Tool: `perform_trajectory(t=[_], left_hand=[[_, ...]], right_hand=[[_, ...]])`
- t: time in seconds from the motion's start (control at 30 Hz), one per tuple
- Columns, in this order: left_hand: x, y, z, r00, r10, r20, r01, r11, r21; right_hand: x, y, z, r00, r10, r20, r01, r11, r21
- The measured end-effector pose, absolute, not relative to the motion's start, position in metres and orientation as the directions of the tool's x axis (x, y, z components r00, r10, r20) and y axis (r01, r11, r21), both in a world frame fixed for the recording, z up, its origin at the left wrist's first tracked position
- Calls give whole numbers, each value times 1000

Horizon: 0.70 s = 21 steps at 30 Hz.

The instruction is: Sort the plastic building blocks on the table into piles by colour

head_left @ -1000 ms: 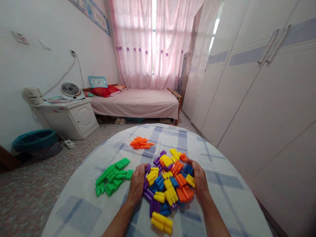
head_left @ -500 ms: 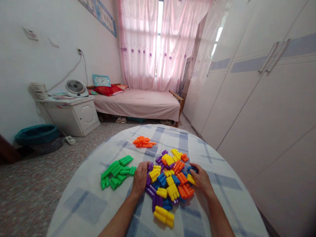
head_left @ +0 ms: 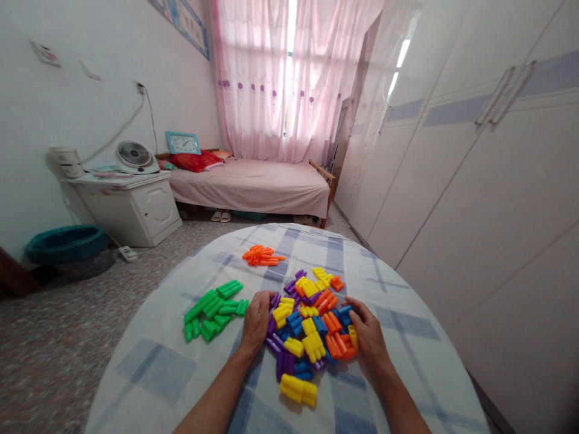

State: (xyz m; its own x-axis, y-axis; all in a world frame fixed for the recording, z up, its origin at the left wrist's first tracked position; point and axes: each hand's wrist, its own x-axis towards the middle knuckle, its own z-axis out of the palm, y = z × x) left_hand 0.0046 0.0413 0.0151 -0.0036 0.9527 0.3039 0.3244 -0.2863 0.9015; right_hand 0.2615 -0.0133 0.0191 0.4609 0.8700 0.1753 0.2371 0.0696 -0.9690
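Observation:
A mixed pile of plastic building blocks, shaped like joined tubes, lies on the table between my two hands. It holds yellow blocks, purple blocks, blue blocks and orange blocks. My left hand rests along the pile's left side, fingers stretched forward against the purple blocks and partly hidden. On the right side, my right hand has its fingers apart, touching a blue block and near a yellow block. Neither hand visibly grips a block.
Green blocks form a group left of my left hand, and thin orange pieces lie farther back. The round table has a checked cloth. Beyond stand a bed, a white cabinet, a bin and a wardrobe.
My right hand has nudged the blue block left into the pile, and the yellow block beside it has turned. My left hand stays at the pile's side. The view has shifted slightly.

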Motion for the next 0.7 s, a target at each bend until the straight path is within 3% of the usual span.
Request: perform_trajectory(t=[0.17,0.33,0.47,0.6,0.7], left_hand=[[4,41,16,5,952,306,340,-289,895],[4,41,19,-10,945,328,357,-303,884],[4,40,19,-5,951,310,348,-289,892],[4,40,19,4,951,310,347,-292,891],[4,41,17,-6,948,318,343,-297,891]], right_hand=[[290,-15,21,570,774,275,426,9,-905],[328,-17,10,564,724,397,700,-163,-695],[331,-18,11,534,699,476,783,-197,-590],[309,-19,23,343,741,577,903,-91,-420],[286,-21,28,169,854,492,926,34,-376]])
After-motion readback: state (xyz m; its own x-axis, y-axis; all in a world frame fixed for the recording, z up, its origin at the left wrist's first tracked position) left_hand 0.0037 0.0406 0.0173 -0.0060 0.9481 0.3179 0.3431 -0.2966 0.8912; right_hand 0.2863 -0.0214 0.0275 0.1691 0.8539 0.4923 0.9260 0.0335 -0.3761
